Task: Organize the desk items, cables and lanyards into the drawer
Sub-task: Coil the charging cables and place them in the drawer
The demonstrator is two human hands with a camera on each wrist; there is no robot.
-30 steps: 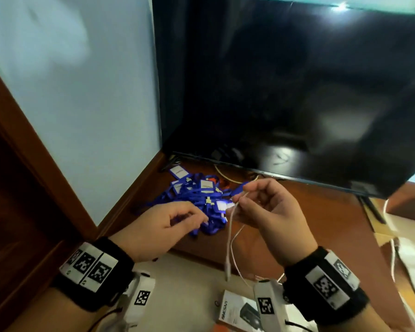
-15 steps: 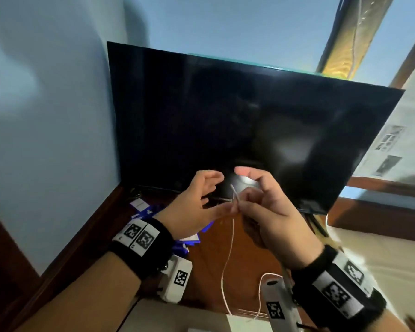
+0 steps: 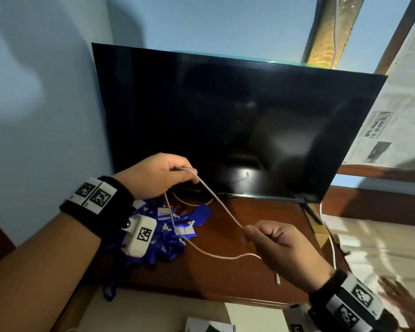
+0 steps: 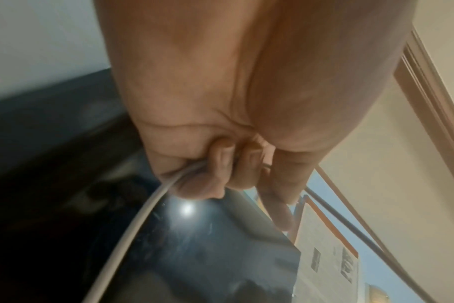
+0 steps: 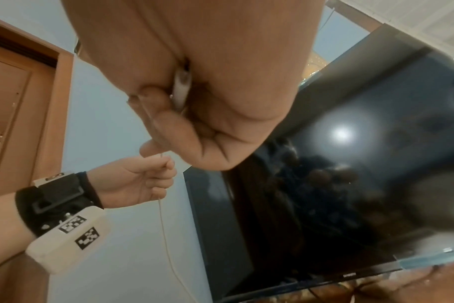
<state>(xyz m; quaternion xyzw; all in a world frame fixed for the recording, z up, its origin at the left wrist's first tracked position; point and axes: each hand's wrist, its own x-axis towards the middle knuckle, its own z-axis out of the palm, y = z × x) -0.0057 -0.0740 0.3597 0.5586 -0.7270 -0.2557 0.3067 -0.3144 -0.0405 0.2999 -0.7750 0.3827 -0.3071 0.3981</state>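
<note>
Dark TV screen [image 3: 237, 121] on wooden desk [image 3: 225, 271], blue wall [image 3: 46, 104], newspaper [image 3: 393, 116] at right

The hands were close together before. Now the left hand [image 3: 158, 174] and right hand [image 3: 279, 245] have pulled apart, stretching the white cable [image 3: 219, 202] between them.

— Glossy black on the screen [image 3: 237, 121], mirror-smooth, with a bright glare spot.
— Polished reddish wood for the table [image 3: 254, 236], faintly shiny.
— Smooth white plastic sheathing on the cable [image 3: 222, 204], slightly matt; a small metal tip at its loose end.
— Woven blue cloth for the lanyards [image 3: 168, 238], with glossy card tags.
— Matt painted wall [image 3: 46, 104]; black fabric wristbands [image 3: 98, 207] with printed white plastic blocks.
</note>
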